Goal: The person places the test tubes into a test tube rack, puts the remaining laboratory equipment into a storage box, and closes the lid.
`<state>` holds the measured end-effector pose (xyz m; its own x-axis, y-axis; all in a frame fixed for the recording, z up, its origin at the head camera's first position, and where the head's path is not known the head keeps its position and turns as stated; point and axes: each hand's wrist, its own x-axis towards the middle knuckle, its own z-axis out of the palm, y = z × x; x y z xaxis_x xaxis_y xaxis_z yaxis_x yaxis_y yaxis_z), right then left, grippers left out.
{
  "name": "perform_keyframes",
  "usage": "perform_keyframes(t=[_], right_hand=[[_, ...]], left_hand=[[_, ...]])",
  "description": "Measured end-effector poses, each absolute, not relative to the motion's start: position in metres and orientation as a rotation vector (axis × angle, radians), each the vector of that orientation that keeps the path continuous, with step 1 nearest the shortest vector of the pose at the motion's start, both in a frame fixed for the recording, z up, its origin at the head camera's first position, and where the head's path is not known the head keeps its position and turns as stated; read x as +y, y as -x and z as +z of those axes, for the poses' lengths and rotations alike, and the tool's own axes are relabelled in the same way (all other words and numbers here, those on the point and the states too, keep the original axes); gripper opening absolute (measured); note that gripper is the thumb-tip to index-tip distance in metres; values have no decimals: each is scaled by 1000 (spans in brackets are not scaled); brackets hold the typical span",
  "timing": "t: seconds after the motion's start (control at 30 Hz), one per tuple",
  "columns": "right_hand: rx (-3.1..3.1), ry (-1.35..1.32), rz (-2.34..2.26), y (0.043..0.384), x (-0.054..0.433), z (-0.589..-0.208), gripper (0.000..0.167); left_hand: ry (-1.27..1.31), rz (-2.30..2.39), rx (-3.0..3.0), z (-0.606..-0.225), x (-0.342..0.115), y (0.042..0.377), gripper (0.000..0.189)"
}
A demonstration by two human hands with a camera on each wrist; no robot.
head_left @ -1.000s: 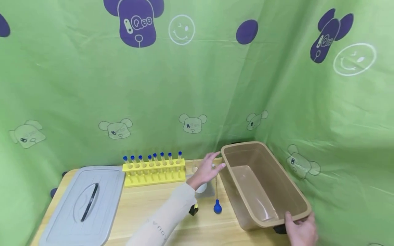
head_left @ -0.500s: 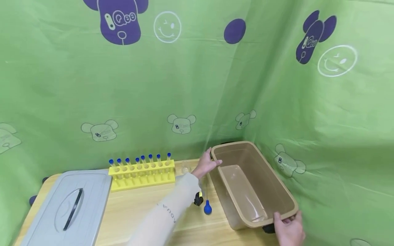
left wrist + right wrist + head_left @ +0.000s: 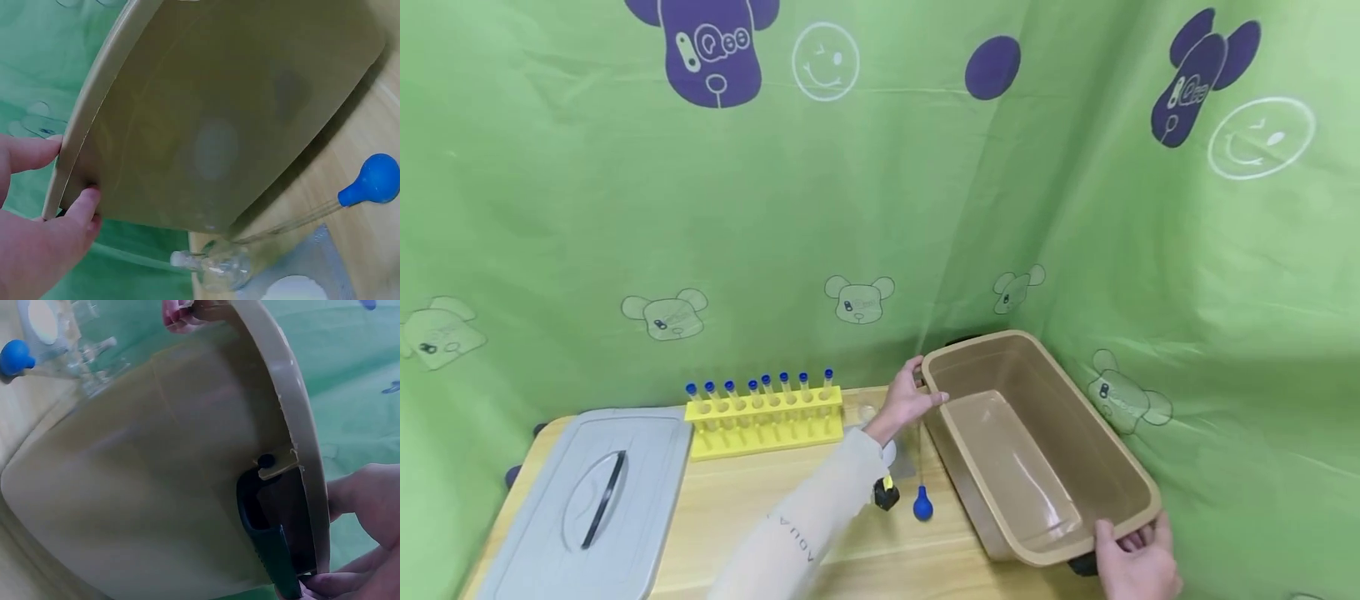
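A deep brown plastic storage box point(image 3: 1011, 454) stands at the right of the table, its open top facing up. My left hand point(image 3: 910, 404) grips the rim at its far left corner; in the left wrist view, thumb and fingers of that hand point(image 3: 44, 231) lie on either side of the rim. At the near right corner, my right hand point(image 3: 1138, 562) holds the rim, thumb on top and fingers curled under. Beside the right hand, a dark handle point(image 3: 265, 531) hangs on the box's end wall in the right wrist view.
A grey lid point(image 3: 542, 525) with a black handle lies at left. A yellow rack point(image 3: 767, 429) holds several blue-capped test tubes. Close beside the box lie a blue-bulbed dropper point(image 3: 922, 504), a small glass flask point(image 3: 225, 269) and a black-and-yellow object point(image 3: 886, 493). Green curtain point(image 3: 865, 200) surrounds the table.
My left hand, fingers spread at the rim one second ago, has closed on the box's far left corner. The right hand keeps its hold. The head view swung right, then partly back.
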<state>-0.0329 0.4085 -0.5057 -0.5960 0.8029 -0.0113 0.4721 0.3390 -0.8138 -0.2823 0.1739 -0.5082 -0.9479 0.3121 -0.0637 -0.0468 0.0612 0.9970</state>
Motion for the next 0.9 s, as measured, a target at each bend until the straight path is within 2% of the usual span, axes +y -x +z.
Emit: perform_keyframes(t=[0.3, 0.53, 0.63, 0.9], right_hand=[[-2190, 1137, 1195, 23, 408, -465, 89], [-2197, 1083, 1277, 27, 401, -447, 85], [-2215, 1037, 1301, 30, 393, -442, 84], [-2379, 897, 1325, 36, 367, -439, 81]], left_hand=[[-439, 2040, 2048, -469, 139, 271, 85], [-537, 2007, 2133, -450, 84, 251, 70], [-567, 1992, 2122, -447, 53, 238, 68], [-435, 2009, 2106, -454, -18, 182, 68]])
